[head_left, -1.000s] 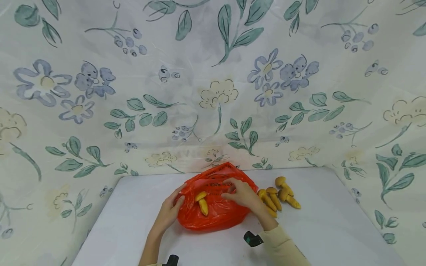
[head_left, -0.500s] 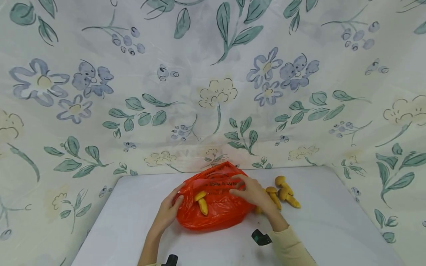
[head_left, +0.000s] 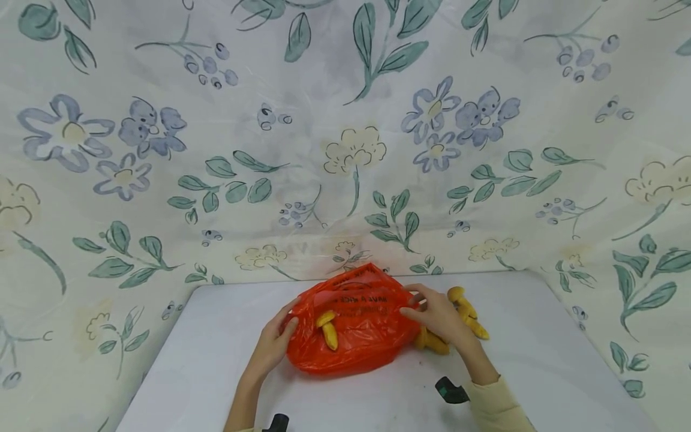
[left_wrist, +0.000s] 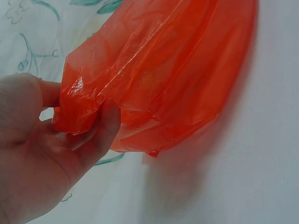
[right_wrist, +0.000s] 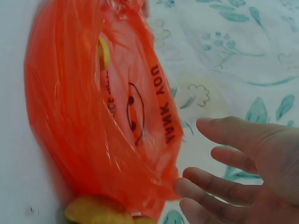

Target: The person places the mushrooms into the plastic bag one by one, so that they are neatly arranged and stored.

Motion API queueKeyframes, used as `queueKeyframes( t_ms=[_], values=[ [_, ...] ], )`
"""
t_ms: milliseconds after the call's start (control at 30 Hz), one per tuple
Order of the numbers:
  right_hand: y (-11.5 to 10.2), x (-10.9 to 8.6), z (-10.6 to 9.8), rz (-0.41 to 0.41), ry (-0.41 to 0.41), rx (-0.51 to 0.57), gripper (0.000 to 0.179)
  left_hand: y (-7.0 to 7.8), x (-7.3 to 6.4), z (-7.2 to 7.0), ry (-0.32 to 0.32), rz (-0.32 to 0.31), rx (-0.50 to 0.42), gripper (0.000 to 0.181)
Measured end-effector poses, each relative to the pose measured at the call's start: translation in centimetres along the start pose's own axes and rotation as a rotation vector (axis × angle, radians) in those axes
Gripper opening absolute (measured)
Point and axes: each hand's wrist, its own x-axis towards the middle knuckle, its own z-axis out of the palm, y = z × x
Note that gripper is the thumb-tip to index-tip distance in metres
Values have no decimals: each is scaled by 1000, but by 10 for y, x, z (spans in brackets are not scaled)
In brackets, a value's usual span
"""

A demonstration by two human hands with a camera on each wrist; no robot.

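A red plastic bag [head_left: 372,345] with black print lies on the white table with its mouth spread. Inside shows one yellow, brown-capped mushroom [head_left: 329,331]. My left hand [head_left: 274,345] holds the bag's left edge; in the left wrist view the thin red plastic [left_wrist: 79,98] lies between its thumb and fingers. Beside the bag's right edge is my right hand [head_left: 438,312], its fingers spread and nothing held. In the right wrist view, this right hand [right_wrist: 238,172] has fingertips close to the bag's rim [right_wrist: 170,182]; whether they touch it I cannot tell.
Several mushrooms [head_left: 433,342] lie on the table right of the bag, partly hidden by the right hand and arm. Others [head_left: 468,315] lie farther back. A floral sheet [head_left: 345,198] hangs behind the table. Black wrist devices [head_left: 452,390] sit near both forearms.
My right hand has moved rightward from over the bag's mouth to its right edge, beside the mushrooms. The left hand and the mushroom in the bag stay about where they were.
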Motion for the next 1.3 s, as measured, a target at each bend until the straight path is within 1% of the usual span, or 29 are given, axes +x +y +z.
queueKeyframes(
  t_ms=[300, 367, 467, 667, 867, 1100, 1300],
  values=[
    [17, -10, -15, 52, 51, -1, 49, -1, 1, 2, 4, 2, 3, 48],
    [21, -13, -18, 49, 60, -16, 48, 0, 0, 2, 7, 2, 3, 47],
    [28, -16, -22, 23, 69, -49, 47, -1, 0, 3, 9, -2, 7, 47],
    [43, -18, -28, 20, 65, -86, 46, -2, 0, 2, 13, 0, 1, 47],
    [52, -21, -35, 7, 87, -129, 44, -1, -1, 1, 10, 2, -6, 48],
    [63, -26, -45, -34, 94, -119, 41, 0, -2, 0, 7, -1, -6, 48],
    [71, -28, -52, -4, 97, -125, 46, 2, -2, -1, -1, 6, 0, 48]
  ],
)
